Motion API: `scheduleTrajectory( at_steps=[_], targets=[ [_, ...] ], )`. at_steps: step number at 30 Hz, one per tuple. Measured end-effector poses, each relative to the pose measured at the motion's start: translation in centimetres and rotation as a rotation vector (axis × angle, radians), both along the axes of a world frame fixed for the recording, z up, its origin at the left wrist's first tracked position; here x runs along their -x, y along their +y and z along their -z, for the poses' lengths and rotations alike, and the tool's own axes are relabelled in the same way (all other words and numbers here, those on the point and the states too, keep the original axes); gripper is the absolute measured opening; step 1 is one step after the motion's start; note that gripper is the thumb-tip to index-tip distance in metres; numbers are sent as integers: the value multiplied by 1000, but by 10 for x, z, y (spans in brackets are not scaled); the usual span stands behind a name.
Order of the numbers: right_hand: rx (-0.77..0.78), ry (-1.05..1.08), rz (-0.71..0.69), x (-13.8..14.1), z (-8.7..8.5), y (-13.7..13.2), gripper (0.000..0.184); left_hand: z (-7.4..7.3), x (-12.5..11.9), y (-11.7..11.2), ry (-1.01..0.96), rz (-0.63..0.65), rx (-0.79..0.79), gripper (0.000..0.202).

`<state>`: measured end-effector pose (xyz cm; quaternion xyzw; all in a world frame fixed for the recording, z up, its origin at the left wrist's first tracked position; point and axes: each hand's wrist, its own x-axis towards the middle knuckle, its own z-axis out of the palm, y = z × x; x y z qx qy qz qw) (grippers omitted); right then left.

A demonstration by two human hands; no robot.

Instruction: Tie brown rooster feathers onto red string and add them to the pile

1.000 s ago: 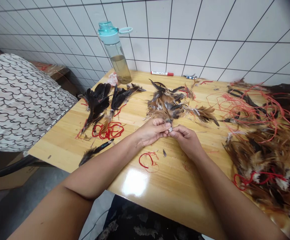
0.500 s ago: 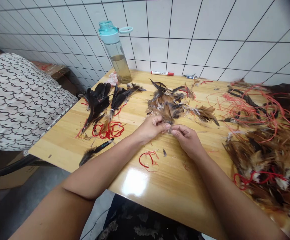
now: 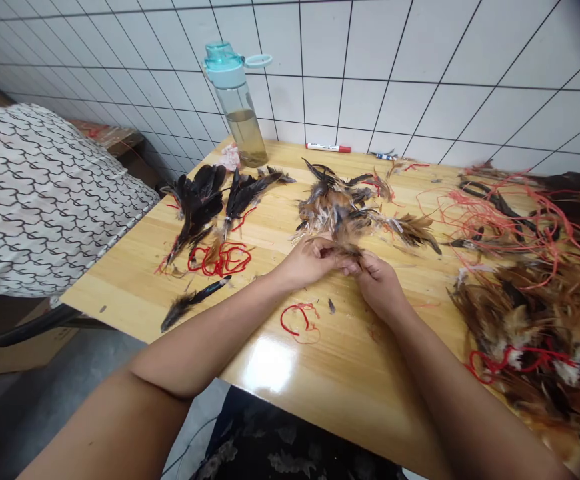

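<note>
Grip: left hand (image 3: 316,261) and right hand (image 3: 379,280) both pinched on small brown feather tuft (image 3: 349,249), partly blurred. Tuft held above table (image 3: 355,380), just in front of feather pile (image 3: 326,200). Likely trouble: uneven or loose pinch letting feathers slip; tips brushing pile could tangle.

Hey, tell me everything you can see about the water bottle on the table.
The water bottle has a clear, plastic-looking body, a translucent teal lid and a pale blue loop jutting out to the right. Yellowish-brown liquid fills over half the body. It stands upright near the far edge of the table, before the tiled wall. A crumpled pinkish-white thing lies by its base, perhaps touching. No hand touches it.
</note>
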<state>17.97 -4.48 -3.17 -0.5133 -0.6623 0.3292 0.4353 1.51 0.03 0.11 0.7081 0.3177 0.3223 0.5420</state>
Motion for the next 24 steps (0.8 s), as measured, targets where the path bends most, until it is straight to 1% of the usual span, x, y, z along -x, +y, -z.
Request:
scheduleTrajectory(
  at_steps=[1, 2, 3, 5, 6, 7, 8, 9, 12, 16, 18, 20, 22, 24],
  targets=[
    [-1, 16, 2, 0, -1, 0, 25, 0, 1, 2, -46, 8, 19, 20],
    [7, 36, 5, -1, -1, 0, 26, -1, 4, 5, -80, -13, 27, 20],
    [23, 58, 12, -1, -1, 0, 27, -1, 8, 10, -95, -71, 22, 21],
    [63, 110, 43, -3, 0, -1, 29, -1, 19, 21, -52, -254, -32, 20],
    [90, 136, 61, -4, 1, 0, 30, -1, 27, 27, 13, -355, -86, 18],
    [118, 165, 78, -4, 3, 0, 31, -2, 34, 33, 102, -429, -165, 16],
    [143, 196, 92, -5, 4, 0, 31, -2, 41, 39, 205, -474, -250, 14],
    [165, 233, 104, -5, 5, 0, 32, -2, 47, 43, 322, -492, -320, 12],
    [222, 373, 124, -4, 6, -1, 31, -4, 58, 48, 631, -472, -444, 11],
    [275, 558, 132, -1, 1, -2, 31, -6, 60, 46, 857, -467, -497, 17],
    [291, 606, 133, -1, -1, -2, 30, -9, 60, 45, 934, -442, -468, 17],
    [303, 628, 138, -1, -3, -3, 30, -12, 60, 44, 980, -398, -407, 16],
    [300, 636, 148, 0, -4, -3, 30, -15, 60, 43, 990, -356, -361, 15],
    [291, 635, 152, 0, -4, -3, 30, -15, 60, 43, 986, -326, -350, 15]
  ],
)
